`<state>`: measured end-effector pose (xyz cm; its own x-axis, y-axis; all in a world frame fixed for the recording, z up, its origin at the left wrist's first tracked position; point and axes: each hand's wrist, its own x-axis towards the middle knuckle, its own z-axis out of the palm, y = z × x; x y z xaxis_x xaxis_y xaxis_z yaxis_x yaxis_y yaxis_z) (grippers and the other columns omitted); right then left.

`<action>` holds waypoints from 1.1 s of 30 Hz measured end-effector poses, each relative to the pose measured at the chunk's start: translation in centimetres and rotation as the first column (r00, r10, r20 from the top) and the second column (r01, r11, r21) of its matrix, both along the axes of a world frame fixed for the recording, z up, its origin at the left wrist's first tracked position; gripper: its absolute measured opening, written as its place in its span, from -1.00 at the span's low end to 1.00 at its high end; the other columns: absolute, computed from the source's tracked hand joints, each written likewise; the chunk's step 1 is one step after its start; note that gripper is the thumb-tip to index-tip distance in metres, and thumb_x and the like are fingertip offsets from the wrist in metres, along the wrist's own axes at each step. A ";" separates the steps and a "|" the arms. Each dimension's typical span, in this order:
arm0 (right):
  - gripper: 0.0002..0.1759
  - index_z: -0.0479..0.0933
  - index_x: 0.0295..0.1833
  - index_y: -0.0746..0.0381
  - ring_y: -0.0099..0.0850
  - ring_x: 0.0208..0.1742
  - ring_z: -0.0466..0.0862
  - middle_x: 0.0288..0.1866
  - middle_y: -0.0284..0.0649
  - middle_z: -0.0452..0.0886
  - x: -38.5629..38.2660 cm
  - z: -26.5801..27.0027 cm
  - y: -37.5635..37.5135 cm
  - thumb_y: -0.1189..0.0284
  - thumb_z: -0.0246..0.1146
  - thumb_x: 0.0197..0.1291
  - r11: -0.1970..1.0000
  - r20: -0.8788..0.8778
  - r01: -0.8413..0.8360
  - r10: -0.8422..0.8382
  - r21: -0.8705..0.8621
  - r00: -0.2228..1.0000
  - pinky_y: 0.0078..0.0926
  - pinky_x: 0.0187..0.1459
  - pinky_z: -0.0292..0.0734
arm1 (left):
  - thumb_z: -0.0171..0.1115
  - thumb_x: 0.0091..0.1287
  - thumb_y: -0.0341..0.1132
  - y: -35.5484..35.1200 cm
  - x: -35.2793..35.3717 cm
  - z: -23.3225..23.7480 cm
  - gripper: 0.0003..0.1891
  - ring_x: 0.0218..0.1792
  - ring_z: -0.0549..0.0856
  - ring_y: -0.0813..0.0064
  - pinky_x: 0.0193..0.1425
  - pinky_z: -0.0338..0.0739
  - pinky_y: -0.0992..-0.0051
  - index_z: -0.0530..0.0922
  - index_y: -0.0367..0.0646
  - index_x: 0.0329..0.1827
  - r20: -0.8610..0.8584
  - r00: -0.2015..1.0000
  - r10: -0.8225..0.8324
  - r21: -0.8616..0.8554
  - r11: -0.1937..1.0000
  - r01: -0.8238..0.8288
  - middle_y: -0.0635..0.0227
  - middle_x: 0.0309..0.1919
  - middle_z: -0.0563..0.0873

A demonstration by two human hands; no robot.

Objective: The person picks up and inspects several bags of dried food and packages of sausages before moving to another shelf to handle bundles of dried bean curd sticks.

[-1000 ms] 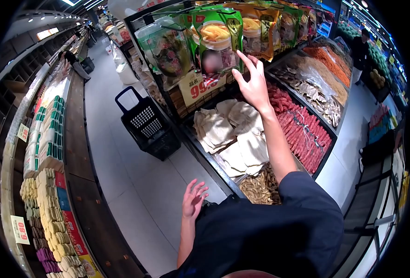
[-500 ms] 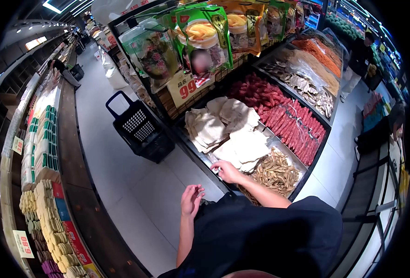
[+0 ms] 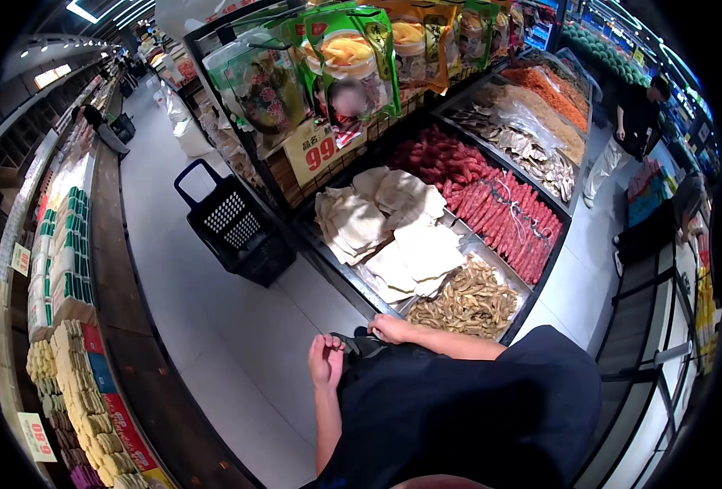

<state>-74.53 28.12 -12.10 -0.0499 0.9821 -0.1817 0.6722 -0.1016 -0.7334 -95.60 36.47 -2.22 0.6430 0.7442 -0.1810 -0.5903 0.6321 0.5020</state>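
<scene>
My right hand (image 3: 389, 328) is closed, its fingers bent together at the front rim of the display bin (image 3: 369, 297); whatever it may hold is hidden. Just left of it, my left hand (image 3: 326, 361) is raised above the floor, fingers loosely curled and apart, with nothing visible in it. Flat white dried sheets (image 3: 414, 259) lie stacked in the bin beyond my right hand. Beside them is a heap of small brown dried fish (image 3: 468, 300). Red sausages (image 3: 512, 220) fill the section behind.
A black shopping basket (image 3: 234, 224) stands on the floor to the left. Packets (image 3: 348, 61) hang on a rack above a price sign (image 3: 320, 152). A stocked shelf (image 3: 124, 326) runs along the left. Another person (image 3: 631, 122) stands at the right.
My right hand has drawn back from the white sheets toward my body, to the bin's near edge. My left hand has shifted slightly left. The camera view has moved a little.
</scene>
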 end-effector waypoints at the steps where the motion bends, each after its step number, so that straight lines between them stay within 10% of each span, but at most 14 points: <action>1: -0.64 0.56 -0.02 0.24 -0.06 -0.12 0.58 -0.22 -0.06 0.53 -0.1 -0.2 -0.2 0.61 0.11 0.01 1.000 -0.001 -0.003 0.003 -0.004 1.000 -0.23 -0.08 0.49 | 0.01 0.52 -0.25 -0.2 -0.2 0.1 -0.78 -0.26 0.46 0.51 -0.09 0.39 0.43 0.38 -0.10 -0.33 -0.001 1.000 0.003 -0.004 1.000 -0.003 0.43 -0.38 0.45; 15: -0.66 0.61 -0.12 0.19 -0.07 -0.10 0.64 -0.18 -0.08 0.62 -0.6 0.2 -1.0 0.53 0.13 -0.07 0.998 0.187 -0.059 0.062 -0.023 0.980 -0.15 -0.11 0.57 | 0.01 0.52 -0.30 -1.7 -4.6 -0.2 -0.75 -0.37 0.37 0.60 -0.15 0.34 0.46 0.28 -0.04 -0.41 0.161 0.986 0.038 0.004 0.999 -0.039 0.51 -0.47 0.33; 21: -0.68 0.63 -0.13 0.18 -0.09 -0.20 0.66 -0.35 -0.07 0.64 -3.2 2.7 -3.9 0.49 0.16 -0.07 0.999 0.093 -0.029 0.032 -0.032 0.995 -0.16 -0.14 0.56 | 0.07 0.49 -0.30 -6.0 -7.5 -0.3 -0.76 -0.36 0.38 0.60 -0.17 0.34 0.48 0.32 -0.04 -0.40 -0.032 0.997 0.076 0.085 0.994 -0.073 0.50 -0.44 0.35; 33: -0.74 0.63 -0.19 0.17 -0.11 -0.29 0.66 -0.43 -0.10 0.64 -10.3 1.8 -26.0 0.50 0.20 -0.09 0.987 -0.094 -0.112 0.101 -0.119 0.990 -0.21 -0.27 0.52 | 0.13 0.40 -0.41 -22.2 -12.0 -4.0 -0.82 -0.39 0.39 0.58 -0.21 0.31 0.47 0.33 -0.03 -0.36 -0.061 0.997 0.057 -0.004 0.998 -0.057 0.49 -0.47 0.38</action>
<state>-84.82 2.17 -10.34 -0.1737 0.9407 -0.2914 0.6174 -0.1265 -0.7764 -107.64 14.31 -6.23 0.5873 0.7780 -0.2232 -0.5938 0.6016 0.5343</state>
